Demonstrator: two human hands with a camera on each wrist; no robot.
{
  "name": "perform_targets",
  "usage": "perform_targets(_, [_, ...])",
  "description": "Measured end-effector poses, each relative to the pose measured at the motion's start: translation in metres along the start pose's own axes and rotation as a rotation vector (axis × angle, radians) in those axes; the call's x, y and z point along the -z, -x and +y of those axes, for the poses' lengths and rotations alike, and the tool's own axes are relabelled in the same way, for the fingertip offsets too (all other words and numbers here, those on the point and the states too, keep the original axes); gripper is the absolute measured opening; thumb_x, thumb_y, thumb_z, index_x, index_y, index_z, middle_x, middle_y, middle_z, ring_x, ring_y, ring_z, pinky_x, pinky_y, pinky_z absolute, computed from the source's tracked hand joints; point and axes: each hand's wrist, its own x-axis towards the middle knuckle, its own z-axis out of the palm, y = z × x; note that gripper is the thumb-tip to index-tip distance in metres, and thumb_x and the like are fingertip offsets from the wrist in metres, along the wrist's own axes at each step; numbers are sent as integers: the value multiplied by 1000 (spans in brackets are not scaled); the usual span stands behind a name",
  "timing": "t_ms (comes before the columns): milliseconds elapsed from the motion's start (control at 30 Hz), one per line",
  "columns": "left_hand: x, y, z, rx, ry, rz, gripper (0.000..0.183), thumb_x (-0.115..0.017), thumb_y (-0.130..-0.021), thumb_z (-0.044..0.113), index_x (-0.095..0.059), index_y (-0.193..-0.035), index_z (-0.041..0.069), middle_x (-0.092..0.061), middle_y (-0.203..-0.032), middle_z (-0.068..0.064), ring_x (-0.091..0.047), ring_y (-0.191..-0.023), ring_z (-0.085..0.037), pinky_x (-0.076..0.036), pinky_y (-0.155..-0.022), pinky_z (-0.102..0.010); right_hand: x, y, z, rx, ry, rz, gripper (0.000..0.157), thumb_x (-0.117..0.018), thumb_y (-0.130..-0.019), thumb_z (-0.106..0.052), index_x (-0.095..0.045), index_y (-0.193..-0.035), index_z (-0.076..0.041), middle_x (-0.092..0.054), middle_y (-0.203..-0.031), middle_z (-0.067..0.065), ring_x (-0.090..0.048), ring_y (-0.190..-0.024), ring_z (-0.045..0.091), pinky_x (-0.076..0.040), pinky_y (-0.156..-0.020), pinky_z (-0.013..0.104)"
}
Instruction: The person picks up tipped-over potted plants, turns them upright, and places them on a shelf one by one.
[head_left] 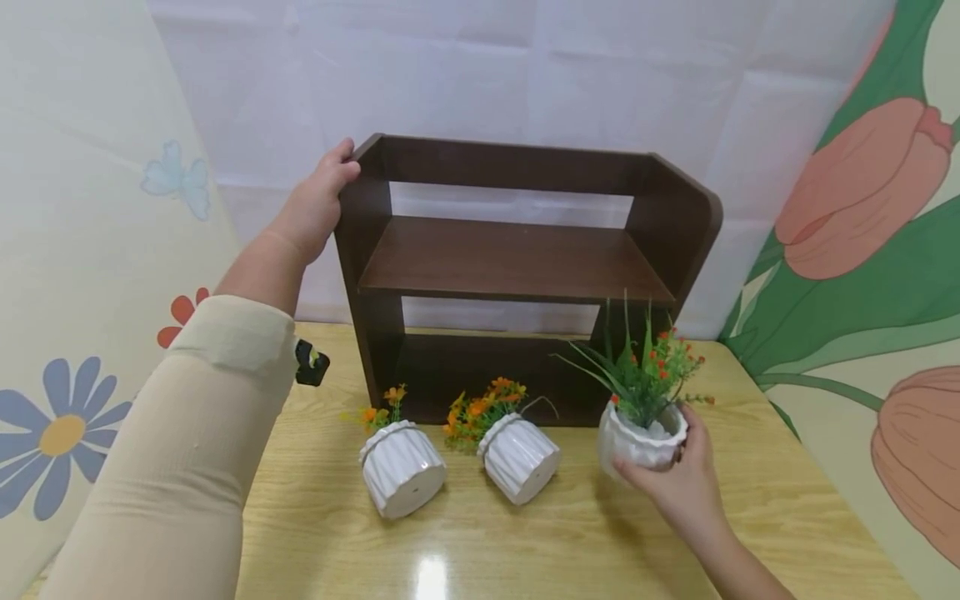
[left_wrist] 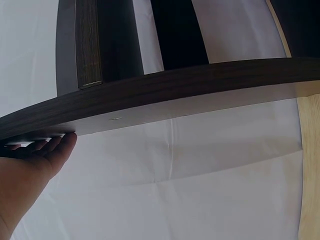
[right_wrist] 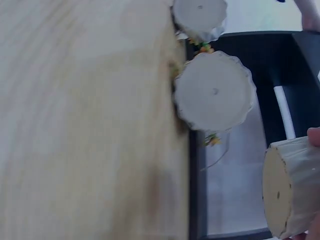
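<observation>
My right hand grips a white ribbed flower pot near its rim, with long green leaves and small red flowers standing up from it. In the right wrist view the base of this pot shows, raised off the table. My left hand touches the upper left side of a dark brown two-tier shelf; in the left wrist view its fingers lie against the outer face of the side panel. Two more white pots, one at left and one in the middle, lie tipped over with orange flowers toward the shelf.
The shelf stands at the back of a light wooden table, before a white cloth backdrop. Painted walls with flowers close in on both sides. A small black object shows beside the left sleeve.
</observation>
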Motion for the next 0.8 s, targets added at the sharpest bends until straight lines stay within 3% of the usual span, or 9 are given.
perform_targets(800, [2, 0, -2, -4, -3, -5, 58, -15, -104, 45, 4, -157, 36, 7, -167, 6, 5, -153, -17, -2, -123, -49, 13, -18, -85, 141, -50, 38, 108, -86, -73, -17, -14, -153, -10, -31, -149, 19, -41, -128, 31, -42, -101, 49])
